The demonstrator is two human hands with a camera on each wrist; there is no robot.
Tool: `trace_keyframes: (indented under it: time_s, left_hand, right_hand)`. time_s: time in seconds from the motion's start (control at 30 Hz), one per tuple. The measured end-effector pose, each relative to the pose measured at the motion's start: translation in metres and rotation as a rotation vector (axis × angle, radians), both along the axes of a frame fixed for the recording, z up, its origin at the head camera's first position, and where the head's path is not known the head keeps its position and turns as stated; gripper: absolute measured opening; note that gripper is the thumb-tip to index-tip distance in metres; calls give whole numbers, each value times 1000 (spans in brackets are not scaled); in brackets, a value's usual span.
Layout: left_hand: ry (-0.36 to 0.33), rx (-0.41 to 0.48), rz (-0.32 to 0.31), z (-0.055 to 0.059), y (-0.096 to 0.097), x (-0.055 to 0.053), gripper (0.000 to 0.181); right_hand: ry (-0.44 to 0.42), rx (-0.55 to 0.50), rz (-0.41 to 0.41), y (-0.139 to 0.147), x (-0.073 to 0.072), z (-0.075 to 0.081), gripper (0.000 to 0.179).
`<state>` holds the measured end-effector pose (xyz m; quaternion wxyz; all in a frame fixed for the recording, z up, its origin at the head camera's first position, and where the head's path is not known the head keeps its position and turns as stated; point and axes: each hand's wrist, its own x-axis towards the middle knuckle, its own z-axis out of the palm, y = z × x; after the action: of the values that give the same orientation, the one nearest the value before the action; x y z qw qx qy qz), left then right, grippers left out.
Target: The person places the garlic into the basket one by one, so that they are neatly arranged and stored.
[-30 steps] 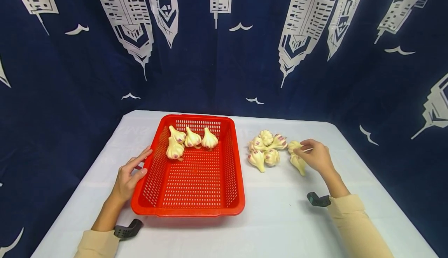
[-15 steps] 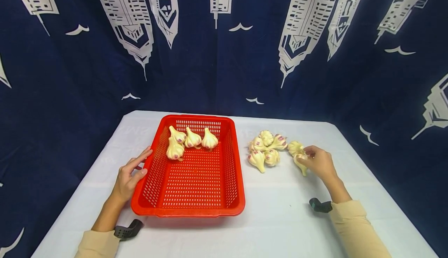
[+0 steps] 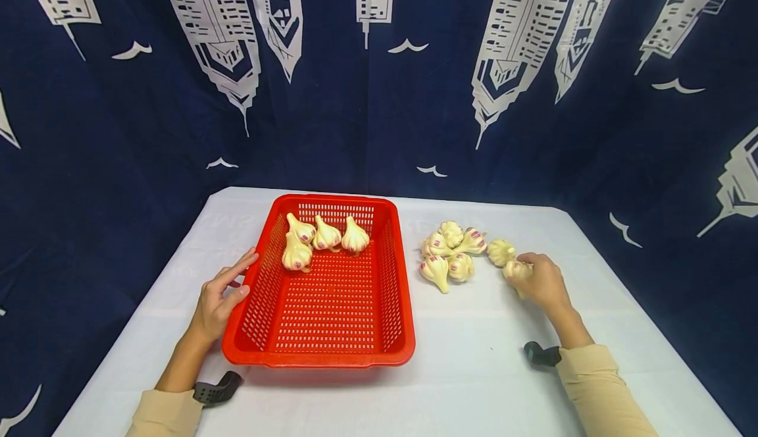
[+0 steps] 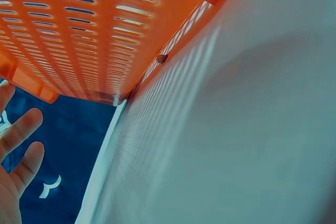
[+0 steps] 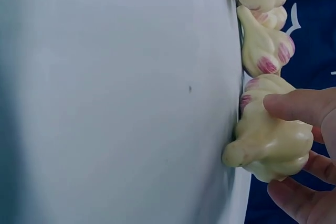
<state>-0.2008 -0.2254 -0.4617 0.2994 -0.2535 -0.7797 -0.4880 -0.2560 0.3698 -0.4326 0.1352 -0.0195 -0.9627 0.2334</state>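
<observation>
My right hand (image 3: 541,282) grips a cream garlic bulb (image 5: 273,140) with purple streaks, on the white table's right side. In the right wrist view the thumb lies on one side of it and the fingers on the other, its stem pointing toward the camera. Right behind it sits another garlic bulb (image 3: 500,251). At the left side of a red perforated basket (image 3: 320,360), my left hand (image 3: 213,305) rests against the rim with loosely extended fingers. Several garlic bulbs (image 3: 326,233) lie inside, toward the basket's back left.
Between the basket and my right hand, a cluster of several garlic bulbs (image 3: 460,266) lies on the white tablecloth (image 3: 462,371). A dark blue curtain (image 3: 379,121) with white building prints hangs behind the table's far edge.
My right hand has come down and toward me from the rear bulb onto the front one. That bulb has shifted slightly right. The left hand and basket have stayed put.
</observation>
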Motion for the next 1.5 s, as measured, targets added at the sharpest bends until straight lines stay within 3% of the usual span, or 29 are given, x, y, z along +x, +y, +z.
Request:
trace_keyframes:
  time_s: [0.2, 0.43, 0.57, 0.7, 0.87, 1.13, 1.5]
  left_hand:
    - [-3, -10, 5, 1, 0, 1, 50]
    - [3, 16, 22, -1, 0, 0, 51]
    - [-7, 18, 26, -2, 0, 0, 51]
    - [-16, 18, 25, -2, 1, 0, 51]
    - [-25, 16, 30, -2, 1, 0, 51]
    - [-10, -7, 12, 3, 0, 3, 50]
    - [3, -3, 13, -1, 0, 1, 50]
  right_hand:
    - [23, -18, -18, 1, 3, 4, 46]
    - [119, -57, -27, -2, 7, 12, 45]
    - [206, -74, -30, -4, 9, 15, 46]
    - [352, -111, -18, -7, 12, 16, 49]
    - [465, -139, -15, -8, 12, 18, 71]
    - [501, -121, 21, -12, 11, 24, 98]
    - [413, -199, 21, -27, 13, 25, 89]
